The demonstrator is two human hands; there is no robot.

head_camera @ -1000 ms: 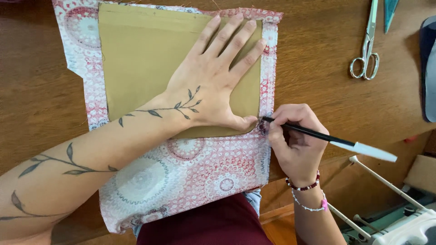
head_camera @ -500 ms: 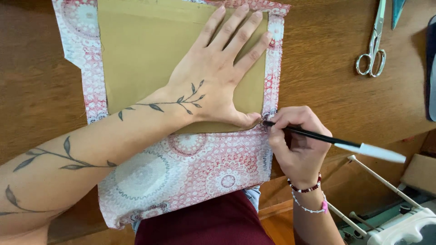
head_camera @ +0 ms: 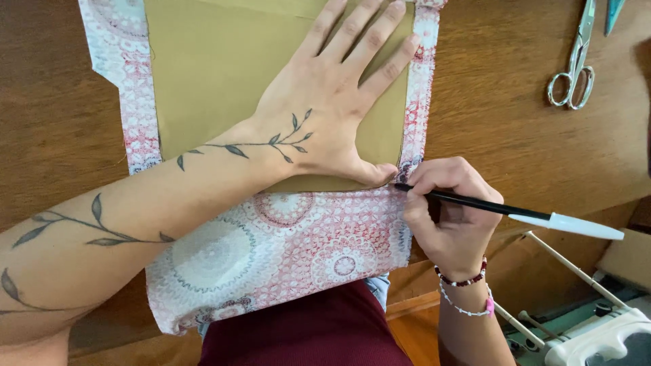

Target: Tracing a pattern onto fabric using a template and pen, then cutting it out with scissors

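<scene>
My left hand lies flat with fingers spread on a tan paper pattern, pressing it onto a pink and white patterned fabric on a wooden table. The thumb rests at the pattern's lower right corner. My right hand grips a black pen with a white cap. The pen's tip touches the fabric at that same corner, right beside my left thumb.
Silver scissors lie on the table at the upper right. A white machine with thin metal rods stands at the lower right. The fabric hangs over the table's near edge onto my dark red lap.
The view has shifted, so pattern and hands sit a little higher and further right in the frame. The pen tip stays at the pattern's lower right corner.
</scene>
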